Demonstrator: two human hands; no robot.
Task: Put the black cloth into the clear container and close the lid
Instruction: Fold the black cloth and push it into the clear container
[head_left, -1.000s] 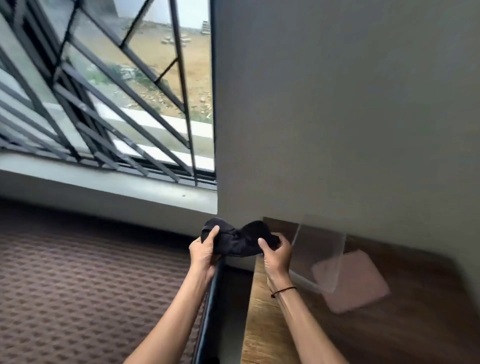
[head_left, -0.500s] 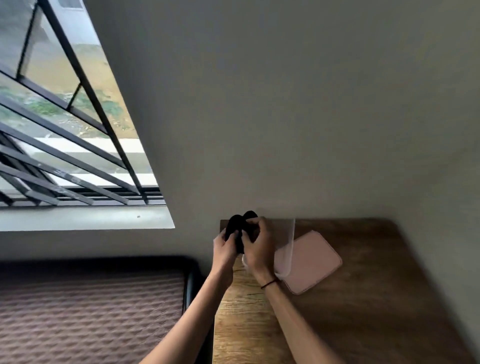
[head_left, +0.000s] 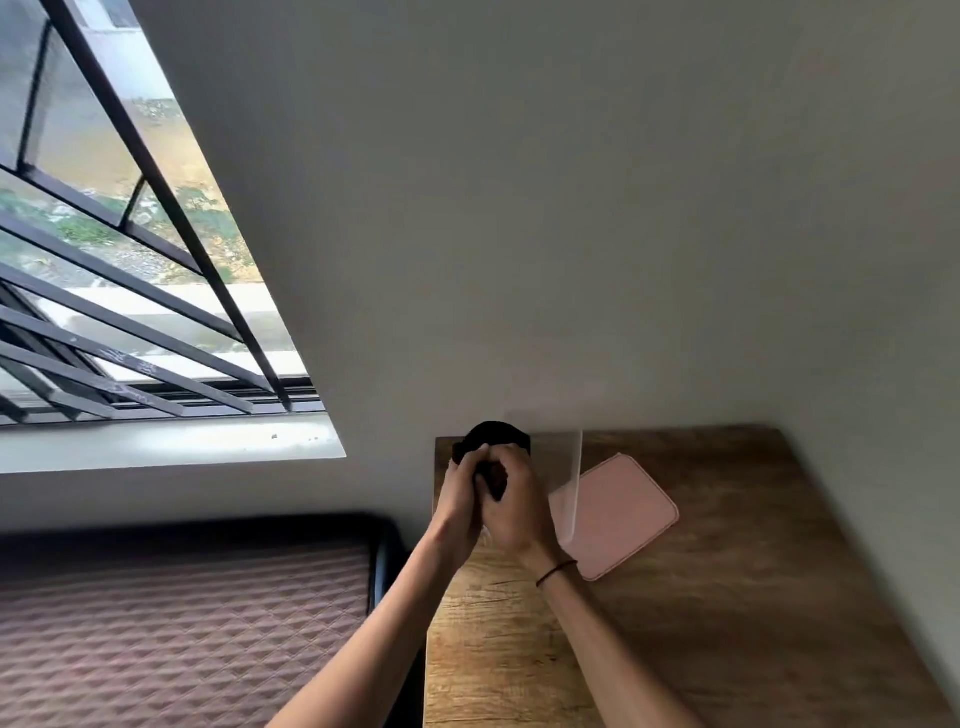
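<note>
The black cloth (head_left: 496, 439) is bunched into a small wad at the far left corner of the wooden table (head_left: 701, 623). My left hand (head_left: 457, 499) and my right hand (head_left: 517, 509) both grip it, pressed close together. The clear container (head_left: 558, 467) stands just right of my hands, tall and see-through, its edges faint against the wall. I cannot tell whether the cloth is inside its rim. The pink lid (head_left: 615, 514) lies flat on the table, partly behind the container.
A grey wall rises right behind the table and along its right side. A bed with a brown quilted cover (head_left: 182, 639) and a dark frame sits left of the table. A barred window (head_left: 114, 291) is up left.
The cloth was stretched wide between my hands over the gap beside the table; my hands have come together and bunched it up by the container. My view has turned to the right.
</note>
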